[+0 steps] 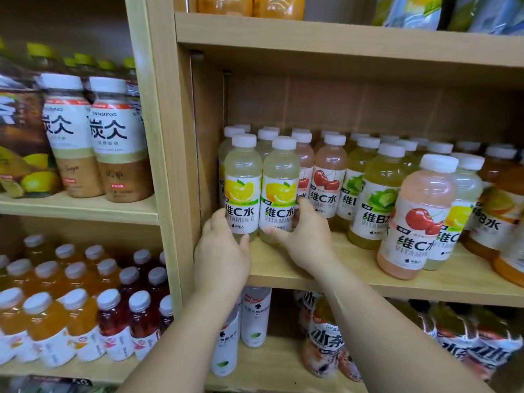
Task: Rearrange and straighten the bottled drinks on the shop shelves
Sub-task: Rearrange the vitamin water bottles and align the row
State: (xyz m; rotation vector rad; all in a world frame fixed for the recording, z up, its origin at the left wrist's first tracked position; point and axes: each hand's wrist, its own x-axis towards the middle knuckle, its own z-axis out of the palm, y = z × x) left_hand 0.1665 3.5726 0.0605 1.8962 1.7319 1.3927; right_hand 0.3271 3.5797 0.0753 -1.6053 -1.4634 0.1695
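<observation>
1. Standing upright side by side, the left lemon bottle [242, 191] and the right lemon bottle [281, 194] are at the far left end of the middle shelf [326, 269]. They touch each other, with white caps on and labels facing out.
2. The left hand [221, 253] grasps the left lemon bottle low down, with the thumb on the front near the base and the fingers wrapped round its left side.
3. The right hand [307, 239] grasps the right lemon bottle, with the thumb laid across the bottom of the label and the fingers curled round its right side.
4. Both held bottles are set back from the shelf's front edge, with more white-capped bottles in rows behind them.
5. Just to their right stand cherry bottles [329, 180], then a lime bottle [374, 202]. A front cherry bottle [416, 222] stands nearer the edge, forward of the others.
6. In the unit to the left, latte bottles [119, 137] stand on an upper shelf, with orange and red juice bottles [45, 330] below.
</observation>
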